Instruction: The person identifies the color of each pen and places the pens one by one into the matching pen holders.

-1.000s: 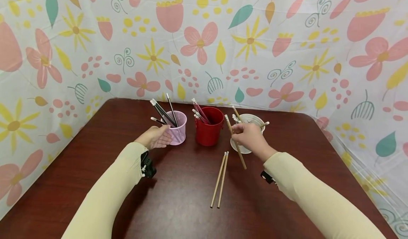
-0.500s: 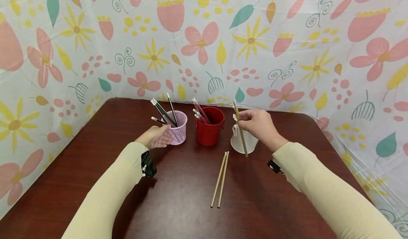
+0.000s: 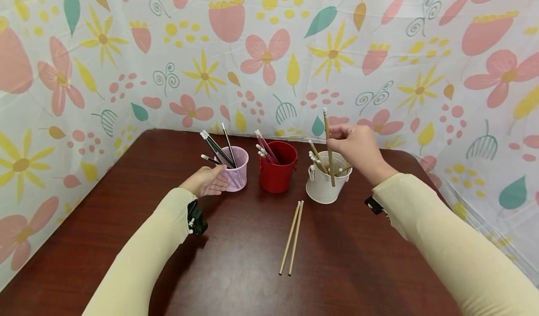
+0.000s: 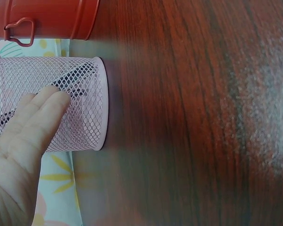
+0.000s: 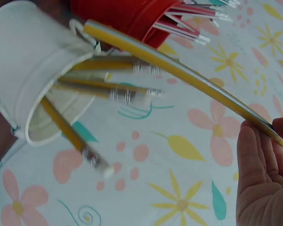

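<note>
In the head view my right hand (image 3: 358, 150) pinches a yellow pencil (image 3: 331, 166) near its eraser end, the pencil nearly upright. Its lower end is in front of the white bucket (image 3: 322, 190), which holds several yellow pencils (image 5: 66, 125). In the right wrist view the held pencil (image 5: 179, 70) slants across, clear of the bucket mouth, between thumb and fingertips. My left hand (image 3: 206, 181) rests against the pink mesh cup (image 3: 236, 180), fingers straight along its side in the left wrist view. Black pencils (image 3: 216, 148) with white erasers stand in that cup.
Between the cup and the white bucket stands a red bucket (image 3: 275, 178) with several dark pink pencils (image 3: 265, 147). Two yellow pencils (image 3: 291, 236) lie side by side on the brown table (image 3: 236, 269). A flowered cloth (image 3: 265, 96) hangs behind.
My right hand has risen and moved right with the pencil, which goes from slanting to nearly upright, from left of the white bucket to in front of it. The left hand stays put.
</note>
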{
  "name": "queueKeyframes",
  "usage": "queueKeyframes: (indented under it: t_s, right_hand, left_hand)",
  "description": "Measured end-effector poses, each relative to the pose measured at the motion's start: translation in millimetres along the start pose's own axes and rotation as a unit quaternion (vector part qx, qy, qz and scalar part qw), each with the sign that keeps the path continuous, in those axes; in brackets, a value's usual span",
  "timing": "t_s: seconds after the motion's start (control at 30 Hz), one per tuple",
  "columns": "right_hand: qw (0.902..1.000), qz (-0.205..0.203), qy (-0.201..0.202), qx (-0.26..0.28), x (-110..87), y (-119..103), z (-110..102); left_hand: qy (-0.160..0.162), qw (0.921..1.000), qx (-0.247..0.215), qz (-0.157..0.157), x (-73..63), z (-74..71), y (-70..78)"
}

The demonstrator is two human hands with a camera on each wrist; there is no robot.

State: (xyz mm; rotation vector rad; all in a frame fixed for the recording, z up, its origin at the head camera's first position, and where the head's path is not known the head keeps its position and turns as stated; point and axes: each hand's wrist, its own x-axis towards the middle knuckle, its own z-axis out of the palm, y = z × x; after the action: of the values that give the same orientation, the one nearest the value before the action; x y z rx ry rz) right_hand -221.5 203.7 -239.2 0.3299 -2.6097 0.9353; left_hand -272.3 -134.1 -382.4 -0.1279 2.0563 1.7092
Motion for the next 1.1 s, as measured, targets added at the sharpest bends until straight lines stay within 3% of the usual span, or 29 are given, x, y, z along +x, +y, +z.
queueKeyframes:
  t_s: [0.17,0.33,0.6,0.77,1.1]
  right_hand:
    - [0.9987,-0.006,0.05,0.013,8.0,-1,-11]
    - [0.9942,0.009,0.09,0.058,11.8,2,-22]
    - [0.9721,0.032,0.195,0.126,12.4,23,-23]
    - [0.949,0.062,0.262,0.165,11.4,42,-20]
    - [0.8805,0.086,0.325,0.334,16.2,61,-33]
  left_hand:
    - [0.005,1.0,-0.001,-0.001,1.1,0.2,-0.8]
    - [0.002,1.0,-0.001,-0.002,2.1,0.1,-2.2]
    - [0.001,1.0,0.002,0.001,1.3,1.1,-0.8]
    - [0.0,1.0,0.008,0.001,3.5,2.7,-1.6]
    - [-0.001,0.9999,0.006,0.009,4.8,-1.1,-2.4]
